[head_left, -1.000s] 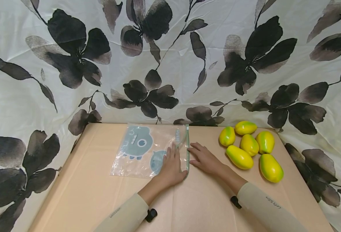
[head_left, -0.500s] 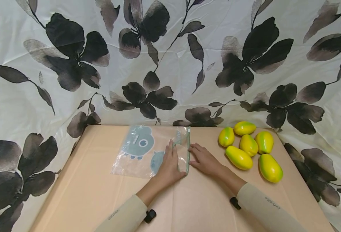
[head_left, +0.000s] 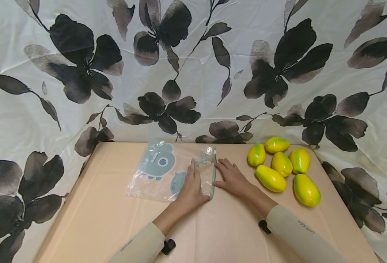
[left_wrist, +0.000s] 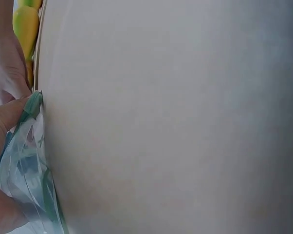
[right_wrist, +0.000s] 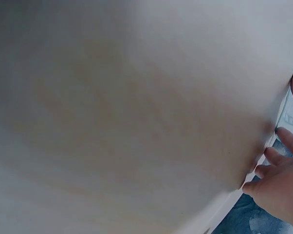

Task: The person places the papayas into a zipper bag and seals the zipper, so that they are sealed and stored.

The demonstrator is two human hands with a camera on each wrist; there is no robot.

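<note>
One flowered cloth [head_left: 193, 69], white with black and grey-brown blooms, stands behind and around a tan board [head_left: 91, 219]. At the left, the board's bare side slopes toward the bottom. A beige left sleeve [head_left: 137, 243] enters from below, a black block [head_left: 168, 247] at its cuff. Beyond it, left of centre on the board, lies the clear bag [head_left: 158, 164], with two blue-grey creature prints and a green edge on its right side.

The left hand [head_left: 191, 186] rests on the bag's right part, released, its fingers long and pointing away from the person; the thumb is spread off to the right, at the near end of the green edge. A green strip also runs to its fingertips.

The right hand [head_left: 234, 179] lies just beside, grasping nothing, its extended fingertips touching the green edge from the right. Near its cuff sits a second black block [head_left: 264, 226]. Farther right, six fruits [head_left: 282, 165], yellow with green patches, lie close together, well apart from the bag. Below them is the right sleeve [head_left: 305, 237], also beige, with small dark lettering.
</note>
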